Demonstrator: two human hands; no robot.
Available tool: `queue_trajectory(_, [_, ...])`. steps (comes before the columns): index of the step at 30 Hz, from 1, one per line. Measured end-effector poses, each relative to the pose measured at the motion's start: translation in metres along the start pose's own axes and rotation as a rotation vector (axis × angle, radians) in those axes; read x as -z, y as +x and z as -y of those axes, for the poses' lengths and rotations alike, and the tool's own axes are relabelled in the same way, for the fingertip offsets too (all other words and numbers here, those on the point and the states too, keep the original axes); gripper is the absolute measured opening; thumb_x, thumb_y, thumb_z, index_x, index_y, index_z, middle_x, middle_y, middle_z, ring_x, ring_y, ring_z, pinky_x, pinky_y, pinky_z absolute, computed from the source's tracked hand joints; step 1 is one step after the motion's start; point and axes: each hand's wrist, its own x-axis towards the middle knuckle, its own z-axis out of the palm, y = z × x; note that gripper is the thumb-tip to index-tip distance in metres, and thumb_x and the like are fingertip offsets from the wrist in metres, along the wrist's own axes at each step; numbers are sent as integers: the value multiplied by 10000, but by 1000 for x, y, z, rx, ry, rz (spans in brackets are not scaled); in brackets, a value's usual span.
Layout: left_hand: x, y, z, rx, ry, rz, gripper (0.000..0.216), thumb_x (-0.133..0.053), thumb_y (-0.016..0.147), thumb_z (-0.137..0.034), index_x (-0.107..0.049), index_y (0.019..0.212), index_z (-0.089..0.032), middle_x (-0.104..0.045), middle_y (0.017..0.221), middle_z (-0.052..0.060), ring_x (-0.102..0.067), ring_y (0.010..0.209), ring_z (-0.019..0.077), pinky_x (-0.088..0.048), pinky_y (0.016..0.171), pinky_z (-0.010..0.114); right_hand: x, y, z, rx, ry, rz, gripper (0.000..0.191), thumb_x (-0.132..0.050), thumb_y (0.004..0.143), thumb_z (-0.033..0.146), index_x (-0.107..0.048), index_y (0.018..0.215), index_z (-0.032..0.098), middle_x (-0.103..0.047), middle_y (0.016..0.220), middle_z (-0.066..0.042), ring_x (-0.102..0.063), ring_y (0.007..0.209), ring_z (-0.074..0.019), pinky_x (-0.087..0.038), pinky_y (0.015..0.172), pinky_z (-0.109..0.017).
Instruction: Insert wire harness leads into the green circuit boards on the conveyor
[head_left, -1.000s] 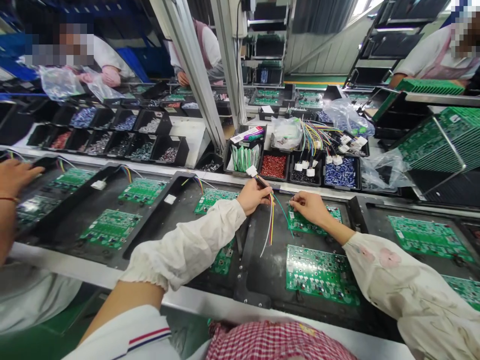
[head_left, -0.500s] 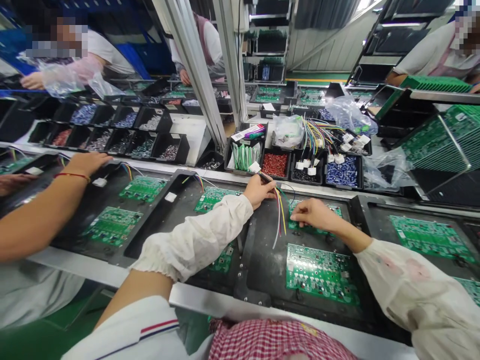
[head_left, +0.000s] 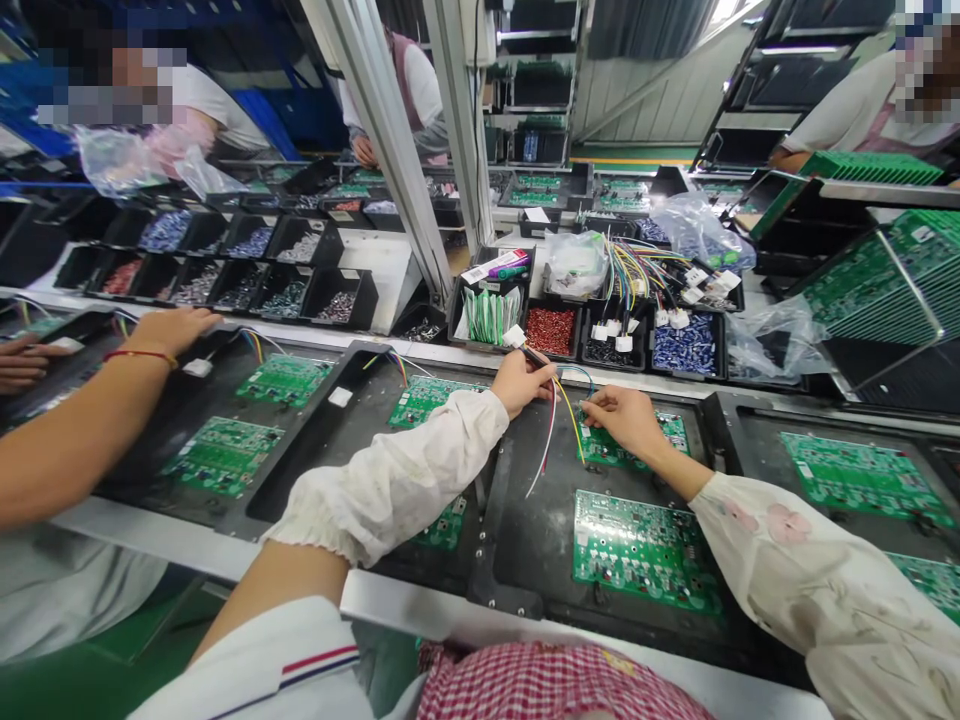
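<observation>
In the head view my left hand (head_left: 523, 384) is closed around a wire harness (head_left: 551, 425), just below its white connector (head_left: 514, 337). White, red and yellow wires hang loose from that hand. A blue wire (head_left: 579, 369) of the harness arches across to my right hand (head_left: 622, 416), whose thumb and fingers pinch it near its end. The right fingertips are over the left edge of the upper green circuit board (head_left: 676, 432), partly covering it; contact is unclear. Closer to me lies a second circuit board (head_left: 645, 545) in the same black tray (head_left: 517, 530).
Behind the trays stand bins of red components (head_left: 550, 328), blue components (head_left: 682, 343) and more harnesses (head_left: 637, 270). A metal post (head_left: 397, 150) rises beyond. At left, a co-worker's arm (head_left: 97, 430) reaches over the neighbouring tray. A rack of boards (head_left: 892, 275) stands at right.
My right hand has moved slightly up, and the blue wire now bows higher between my hands. The loose wires have swung apart, with the yellow one moving right.
</observation>
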Motion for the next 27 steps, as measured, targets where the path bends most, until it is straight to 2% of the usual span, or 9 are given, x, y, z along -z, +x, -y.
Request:
queue_trajectory(11, [1, 2, 2, 1, -16, -6, 156, -524, 730, -66, -386, 716, -136, -499, 522, -45, -544, 439, 98, -521, 477, 321, -7, -1, -1, 23, -164, -98, 178, -574, 706, 327, -557, 606, 181, -616, 505, -10, -601, 492, -145, -442, 514, -240])
queue_trajectory(15, [2, 2, 3, 1, -14, 1, 158, -530, 731, -76, -386, 715, -138, -498, 515, -48, -543, 441, 98, -522, 478, 320, -3, 0, 1, 67, -231, -89, 192, -563, 713, 336, -572, 601, 180, -617, 517, -12, -581, 497, -139, -416, 516, -241])
queue_trajectory(17, [2, 2, 3, 2, -15, 0, 171, -549, 726, -93, -385, 713, -140, -500, 517, -46, -546, 446, 100, -523, 481, 321, 3, -1, 2, 89, -276, -34, 201, -578, 699, 358, -601, 613, 177, -633, 555, -19, -573, 522, -141, -404, 519, -244])
queue_trajectory(19, [1, 2, 2, 5, -19, -10, 188, -569, 718, -112, -383, 711, -142, -503, 522, -44, -544, 445, 98, -524, 486, 322, 9, -4, 3, 96, -282, 99, 232, -597, 679, 398, -629, 630, 174, -644, 585, -19, -568, 542, -141, -393, 508, -239])
queue_trajectory(21, [0, 2, 1, 7, -24, -26, 189, -571, 720, -118, -384, 708, -143, -500, 522, -47, -541, 445, 92, -523, 490, 313, 14, -8, 5, 86, -227, 277, 253, -602, 673, 417, -639, 632, 171, -640, 567, -8, -560, 522, -131, -388, 484, -228])
queue_trajectory(23, [-2, 2, 0, 8, -25, -36, 182, -563, 728, -123, -384, 708, -144, -494, 517, -51, -540, 444, 87, -518, 484, 293, 13, -9, 6, 48, -141, 349, 241, -588, 692, 395, -634, 632, 166, -627, 526, -1, -554, 480, -118, -396, 464, -218])
queue_trajectory(24, [-3, 2, 0, 10, -20, -35, 176, -558, 733, -126, -384, 710, -144, -493, 512, -51, -539, 441, 87, -513, 476, 281, 12, -9, 6, 19, -98, 313, 223, -584, 699, 374, -631, 642, 163, -625, 517, -2, -557, 469, -116, -408, 466, -216])
queue_trajectory(27, [-4, 2, 0, 9, 11, -14, 155, -533, 749, -122, -384, 711, -146, -491, 491, -49, -525, 411, 87, -490, 439, 256, 5, -3, 3, -51, -2, 82, 188, -598, 689, 340, -615, 671, 154, -635, 529, -16, -583, 480, -126, -453, 493, -228])
